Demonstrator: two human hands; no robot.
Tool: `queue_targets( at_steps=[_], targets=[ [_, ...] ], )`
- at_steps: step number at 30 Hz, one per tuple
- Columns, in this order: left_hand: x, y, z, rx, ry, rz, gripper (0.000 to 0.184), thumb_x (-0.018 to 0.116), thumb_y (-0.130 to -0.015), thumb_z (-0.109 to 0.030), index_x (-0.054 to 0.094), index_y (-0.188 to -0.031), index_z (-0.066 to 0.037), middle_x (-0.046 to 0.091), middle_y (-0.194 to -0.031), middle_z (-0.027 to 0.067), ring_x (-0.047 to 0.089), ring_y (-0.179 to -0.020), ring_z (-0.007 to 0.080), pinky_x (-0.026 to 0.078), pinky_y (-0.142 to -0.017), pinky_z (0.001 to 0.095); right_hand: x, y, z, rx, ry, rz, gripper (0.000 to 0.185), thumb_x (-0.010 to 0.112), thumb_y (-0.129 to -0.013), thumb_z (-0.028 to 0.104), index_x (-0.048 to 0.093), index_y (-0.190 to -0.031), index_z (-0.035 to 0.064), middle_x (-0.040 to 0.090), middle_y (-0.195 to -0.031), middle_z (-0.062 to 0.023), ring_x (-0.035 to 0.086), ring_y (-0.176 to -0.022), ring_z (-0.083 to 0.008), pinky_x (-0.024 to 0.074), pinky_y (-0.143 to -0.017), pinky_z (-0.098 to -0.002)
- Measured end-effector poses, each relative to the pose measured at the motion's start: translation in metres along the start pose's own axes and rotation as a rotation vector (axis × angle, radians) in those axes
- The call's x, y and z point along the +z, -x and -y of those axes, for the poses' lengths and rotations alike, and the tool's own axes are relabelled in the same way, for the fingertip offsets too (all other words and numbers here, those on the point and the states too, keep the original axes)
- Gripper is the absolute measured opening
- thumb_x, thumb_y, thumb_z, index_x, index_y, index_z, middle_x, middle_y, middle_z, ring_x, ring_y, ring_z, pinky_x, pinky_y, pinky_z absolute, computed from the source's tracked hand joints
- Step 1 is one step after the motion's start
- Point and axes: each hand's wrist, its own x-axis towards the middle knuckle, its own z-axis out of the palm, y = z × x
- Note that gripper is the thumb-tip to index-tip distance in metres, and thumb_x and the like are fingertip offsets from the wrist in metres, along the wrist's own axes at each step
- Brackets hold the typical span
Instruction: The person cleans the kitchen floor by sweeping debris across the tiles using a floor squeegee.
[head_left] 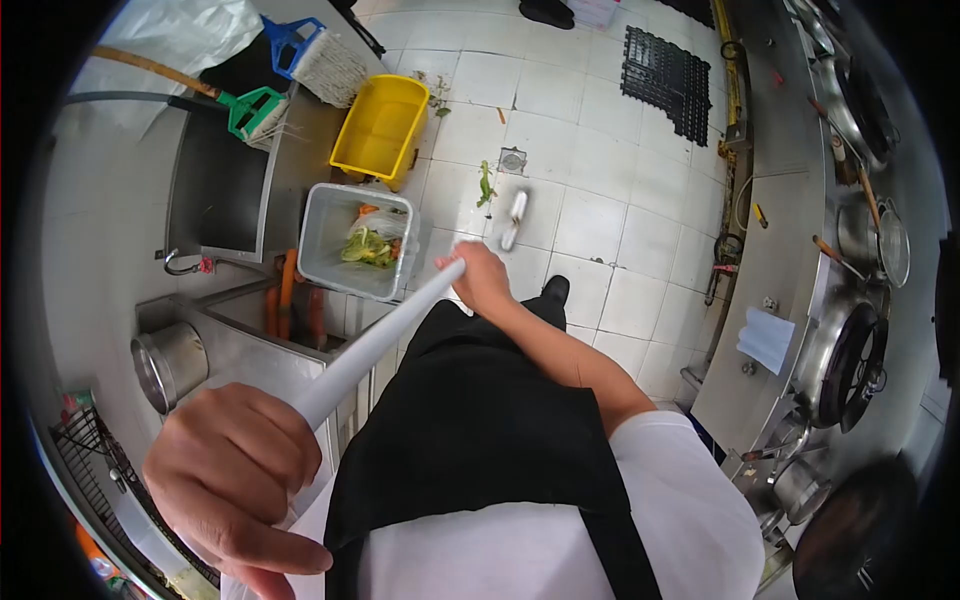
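Note:
A long white pole (375, 345) slants across in front of my black apron. Near its upper end, close to the camera, my left hand (235, 480) is closed round it. Lower down, my right hand (482, 280) grips the same pole. Beyond my right hand, in line with the pole, a narrow whitish head (515, 220) lies at the tiled floor (590, 225); its kind is unclear, and my hand hides the join. Green leafy scraps (486, 184) lie just left of that head.
To the left stand a grey bin (310, 240) holding vegetable scraps, a yellow bucket (345, 150), mops (330, 70) and a steel sink (270, 200). A floor drain (512, 160) and black mat (665, 80) lie ahead. Pans (845, 365) line the right-hand counter.

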Motion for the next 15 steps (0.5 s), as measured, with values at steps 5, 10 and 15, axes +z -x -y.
queue_targets(
  at_steps=[5,10,15],
  targets=[
    [0.004,0.022,0.042,0.111,0.105,-0.186,0.033,0.079,-0.093,-0.025,0.074,-0.084,0.007,0.048,-0.051,0.0044,0.046,-0.040,0.0194,0.034,-0.042,0.0368,0.032,0.030,-0.016,0.198,0.092,0.205,0.033,0.073,-0.093,0.035,0.063,-0.083,0.0045,0.066,-0.086,-0.0218,0.066,-0.086,-0.0456,0.0516,-0.074,-0.0532],
    [-0.005,0.015,0.048,0.028,0.042,-0.038,0.031,0.079,-0.092,-0.024,0.072,-0.083,0.004,0.048,-0.053,0.0038,0.047,-0.040,0.0202,0.033,-0.043,0.0364,0.068,-0.012,-0.022,-0.039,-0.065,0.053,0.030,0.070,-0.093,0.027,0.060,-0.079,0.0022,0.063,-0.082,-0.0237,0.064,-0.083,-0.0459,0.0502,-0.073,-0.0531],
    [-0.011,0.003,0.038,0.137,-0.082,0.007,0.032,0.080,-0.093,-0.028,0.074,-0.080,0.001,0.049,-0.051,0.0010,0.048,-0.040,0.0159,0.034,-0.042,0.0311,0.050,-0.057,-0.013,-0.141,-0.020,0.036,0.030,0.071,-0.092,0.028,0.061,-0.079,0.0034,0.064,-0.082,-0.0219,0.064,-0.081,-0.0448,0.0505,-0.072,-0.0523]
  ],
)
